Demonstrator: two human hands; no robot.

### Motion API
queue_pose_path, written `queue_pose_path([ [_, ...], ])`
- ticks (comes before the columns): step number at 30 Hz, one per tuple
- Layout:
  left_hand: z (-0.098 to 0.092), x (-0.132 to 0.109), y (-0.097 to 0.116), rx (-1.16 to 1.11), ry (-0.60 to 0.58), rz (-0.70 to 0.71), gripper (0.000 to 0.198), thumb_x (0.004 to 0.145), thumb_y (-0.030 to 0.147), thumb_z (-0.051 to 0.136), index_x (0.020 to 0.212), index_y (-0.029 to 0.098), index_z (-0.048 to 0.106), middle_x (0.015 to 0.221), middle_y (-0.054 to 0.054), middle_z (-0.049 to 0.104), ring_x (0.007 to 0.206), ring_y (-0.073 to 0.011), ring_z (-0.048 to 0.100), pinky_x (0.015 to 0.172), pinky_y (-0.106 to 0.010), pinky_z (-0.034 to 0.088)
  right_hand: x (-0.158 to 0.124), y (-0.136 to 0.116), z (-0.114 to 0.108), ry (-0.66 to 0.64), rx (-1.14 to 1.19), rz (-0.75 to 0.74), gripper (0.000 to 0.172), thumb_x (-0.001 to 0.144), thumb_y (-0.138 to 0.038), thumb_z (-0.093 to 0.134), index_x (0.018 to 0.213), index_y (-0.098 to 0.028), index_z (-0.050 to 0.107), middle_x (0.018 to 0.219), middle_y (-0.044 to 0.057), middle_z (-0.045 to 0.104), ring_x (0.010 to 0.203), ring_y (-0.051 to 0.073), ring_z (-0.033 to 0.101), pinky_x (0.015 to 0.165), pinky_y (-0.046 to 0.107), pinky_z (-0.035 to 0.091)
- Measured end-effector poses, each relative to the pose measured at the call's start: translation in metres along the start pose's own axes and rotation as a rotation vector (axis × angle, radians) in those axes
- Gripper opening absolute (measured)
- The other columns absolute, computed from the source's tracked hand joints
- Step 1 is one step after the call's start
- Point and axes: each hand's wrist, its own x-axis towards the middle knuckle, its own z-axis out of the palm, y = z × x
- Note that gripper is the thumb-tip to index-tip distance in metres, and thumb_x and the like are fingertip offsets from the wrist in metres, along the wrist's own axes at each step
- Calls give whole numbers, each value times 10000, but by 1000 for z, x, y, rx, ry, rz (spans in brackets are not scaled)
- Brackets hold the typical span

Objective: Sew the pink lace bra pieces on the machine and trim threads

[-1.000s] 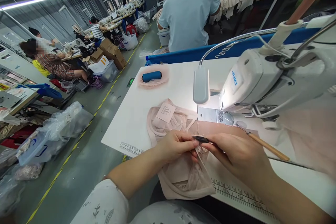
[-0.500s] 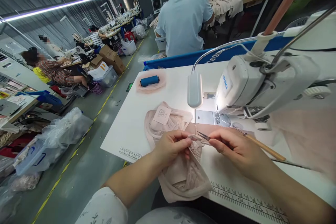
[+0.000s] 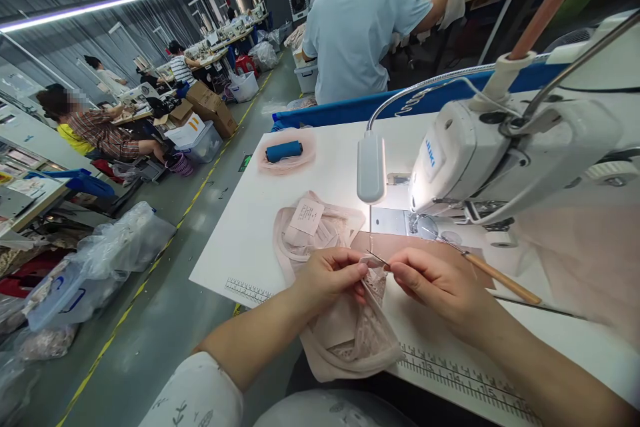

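My left hand (image 3: 330,280) pinches the upper edge of a pale pink lace bra (image 3: 345,357), which hangs over the table's front edge toward my lap. Closed around thin dark tweezers (image 3: 379,258), my right hand (image 3: 440,283) is just right of the left one. The tweezer tips reach the bra's edge by my left fingertips; whether they grip anything there is too small to tell. Behind my left hand lies more pale pink fabric (image 3: 285,240) with a white printed label (image 3: 307,215) on top.
A white sewing machine (image 3: 450,160) stands at the right, with a small lamp (image 3: 371,167) beside it. A wooden-handled tool (image 3: 503,278) lies right of my hands. A blue thread spool (image 3: 284,151) rests at the back left. Another person (image 3: 355,33) sits beyond the table.
The tweezers have turned, and their tips have shifted slightly left, closer to my left fingertips. My right hand has moved a little left. The person ahead has raised an arm.
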Motion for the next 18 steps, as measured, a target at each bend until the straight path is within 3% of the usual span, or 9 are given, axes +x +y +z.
queue_pose_path([
  [7, 0, 1, 0, 17, -18, -3, 509, 580, 528, 823, 851, 109, 723, 582, 13, 578, 486, -78, 536, 467, -215, 484, 1, -2, -1, -11, -2, -35, 535, 870, -669, 410, 628, -207, 531, 506, -23, 423, 449, 104, 378, 405, 241, 326],
  [11, -2, -1, -1, 75, -42, 35, 497, 639, 543, 778, 887, 116, 729, 604, 10, 563, 491, -82, 535, 485, -225, 478, 3, 5, -2, 5, 72, 54, 549, 858, -691, 416, 621, -202, 497, 515, -26, 406, 447, 94, 351, 403, 241, 297],
  [15, -4, -6, -3, 365, -53, 226, 380, 775, 475, 673, 950, 143, 731, 806, -49, 626, 535, -93, 552, 545, -257, 482, 5, 2, 0, -72, 317, 170, 633, 763, -822, 399, 615, -207, 429, 513, -46, 342, 413, 67, 263, 378, 240, 201],
  [18, 1, -10, -5, 687, -37, 433, 273, 842, 405, 603, 925, 179, 733, 803, -57, 631, 679, -145, 577, 678, -280, 483, 3, -6, 2, -135, 442, 229, 649, 649, -848, 522, 677, -203, 458, 512, -64, 344, 408, 52, 230, 378, 228, 174],
])
